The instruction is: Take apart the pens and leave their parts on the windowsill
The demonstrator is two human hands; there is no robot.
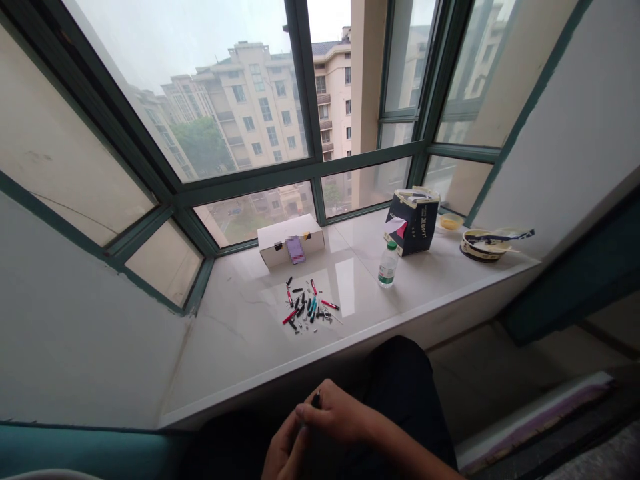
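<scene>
My right hand (336,412) is closed with a small black pen part (316,399) showing between thumb and fingers. Close against it, my left hand (285,448) has its thumb and fingers pinched together at the lower end of the same piece. Most of that piece is hidden by the fingers. Both hands are above my lap, in front of the sill's edge. Beyond them a loose pile of pen parts (310,307) lies on the white marble windowsill (225,347): black, red and teal barrels, caps and small white bits.
Behind the pile stands a white cardboard box (270,253) with a purple patch on its front. To the right are a clear bottle (387,270) with a green cap, a dark paper bag (420,227), a small bowl (451,222) and a takeaway bowl (480,252). Green-framed windows enclose the sill.
</scene>
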